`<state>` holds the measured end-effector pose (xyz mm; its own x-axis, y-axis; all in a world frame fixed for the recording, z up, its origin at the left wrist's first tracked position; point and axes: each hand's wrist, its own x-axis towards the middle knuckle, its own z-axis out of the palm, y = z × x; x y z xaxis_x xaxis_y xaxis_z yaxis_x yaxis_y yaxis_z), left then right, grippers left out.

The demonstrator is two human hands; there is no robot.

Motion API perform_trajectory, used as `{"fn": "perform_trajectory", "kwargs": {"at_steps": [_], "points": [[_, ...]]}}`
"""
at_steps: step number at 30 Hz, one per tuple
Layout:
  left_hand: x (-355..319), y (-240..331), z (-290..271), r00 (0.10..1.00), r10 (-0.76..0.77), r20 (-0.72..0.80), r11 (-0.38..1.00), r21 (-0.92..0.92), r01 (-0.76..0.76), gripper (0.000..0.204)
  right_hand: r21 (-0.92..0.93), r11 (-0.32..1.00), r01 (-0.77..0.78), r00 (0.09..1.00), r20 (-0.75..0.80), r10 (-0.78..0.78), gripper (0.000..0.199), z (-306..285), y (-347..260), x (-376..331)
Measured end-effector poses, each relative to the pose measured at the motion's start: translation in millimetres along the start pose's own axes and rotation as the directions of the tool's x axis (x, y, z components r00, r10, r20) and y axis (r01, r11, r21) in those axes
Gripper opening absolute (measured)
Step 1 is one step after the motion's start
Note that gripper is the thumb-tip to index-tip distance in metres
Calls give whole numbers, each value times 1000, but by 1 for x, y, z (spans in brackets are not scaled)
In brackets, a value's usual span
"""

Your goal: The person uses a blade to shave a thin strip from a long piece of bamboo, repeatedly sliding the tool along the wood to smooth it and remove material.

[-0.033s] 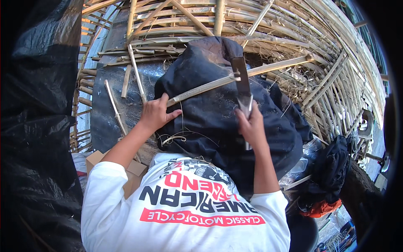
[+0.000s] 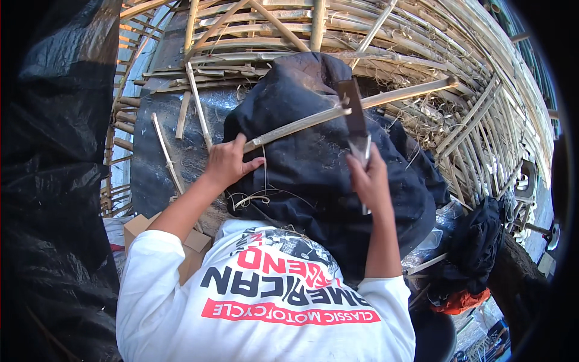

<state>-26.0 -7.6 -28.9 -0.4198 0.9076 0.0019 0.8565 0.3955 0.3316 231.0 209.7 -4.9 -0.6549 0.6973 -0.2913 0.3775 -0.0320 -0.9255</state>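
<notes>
A long split bamboo strip (image 2: 295, 125) slants across the dark cloth (image 2: 319, 175) that covers my lap, its far end up and to the right. My left hand (image 2: 229, 161) is closed on the strip's near left end, thumb held apart below it. In my right hand (image 2: 371, 181) is a broad-bladed knife (image 2: 354, 111), gripped by the handle with its blade pointing away from me. The blade crosses over the strip, and a small raised sliver stands beside its edge. Thin bamboo shavings (image 2: 250, 199) lie on the cloth near my left wrist.
A slatted bamboo frame (image 2: 259, 30) spans the far side, with curls of shavings at the right. Loose bamboo strips (image 2: 166, 151) lie at the left. A cardboard box (image 2: 194, 241) sits beside my left arm, and black sheeting (image 2: 60, 169) hangs further left.
My right hand and the knife have shifted slightly right along the strip. The strip and my left hand have moved a little right too.
</notes>
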Motion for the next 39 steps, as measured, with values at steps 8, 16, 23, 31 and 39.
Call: {"fn": "perform_trajectory", "kwargs": {"at_steps": [8,16,23,31,39], "points": [[-5,2,-3,1000,11,11,1000,13,-11,69,-112,992,-63,995,63,71,30,19,1,-3],[-5,1,2,1000,12,6,999,-29,-12,70,-116,992,59,996,72,-51,32,42,20,-9],[-5,8,2,1000,-4,-15,999,-40,4,69,222,974,-53,977,-191,97,20,22,-12,-1],[-6,8,4,1000,-13,11,997,-74,14,72,246,969,-17,959,-270,85,21,27,-19,-1],[-9,5,3,1000,2,-12,998,-57,-3,65,183,978,-103,992,-55,115,18,23,-25,0]]}}
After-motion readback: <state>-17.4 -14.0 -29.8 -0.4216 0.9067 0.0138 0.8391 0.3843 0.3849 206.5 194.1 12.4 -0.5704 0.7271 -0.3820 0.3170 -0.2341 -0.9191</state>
